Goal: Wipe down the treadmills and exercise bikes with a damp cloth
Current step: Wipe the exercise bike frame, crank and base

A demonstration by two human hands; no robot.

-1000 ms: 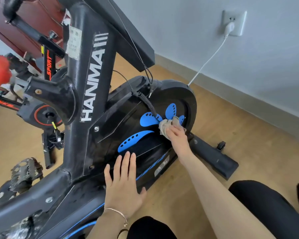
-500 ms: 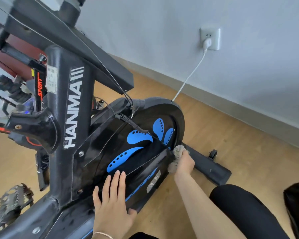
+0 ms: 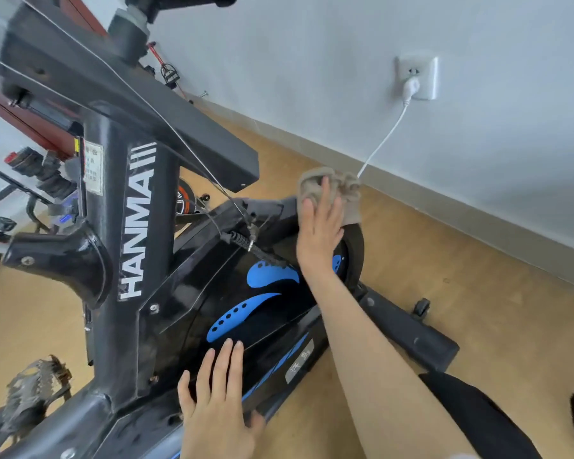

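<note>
Reference point: the flywheel cover (image 3: 262, 313) of the exercise bike (image 3: 113, 260), black with blue leaf shapes.

Far left of the cover and low down sits a worn pedal (image 3: 35, 392). Above it, parts of a second machine (image 3: 47, 180) with a red knob crowd behind the frame.

Just left of the cover, the upright post carries the white lettering "HANMA" (image 3: 140, 223) followed by three bars. It also has a pale warning sticker (image 3: 93, 168) with print too small to read.

The left hand (image 3: 219, 402) lies flat on the cover's lower left part, fingers straight and close together, holding nothing. A braided black cable (image 3: 242, 241) and thin wires lie across the cover's upper face. A grey plate (image 3: 299, 361) on the cover's bottom edge bears characters that cannot be made out.

The right hand (image 3: 318, 233) presses the cloth (image 3: 332, 190) onto the cover's top rim with its fingers extended over it; the thumb is hidden.

Up and right of the cover, a white cord (image 3: 381, 144) runs to a plug in the wall socket (image 3: 418, 77). Below right, the stabiliser bar (image 3: 408, 332), with a small wheel, rests on the wood floor (image 3: 478, 260).
</note>
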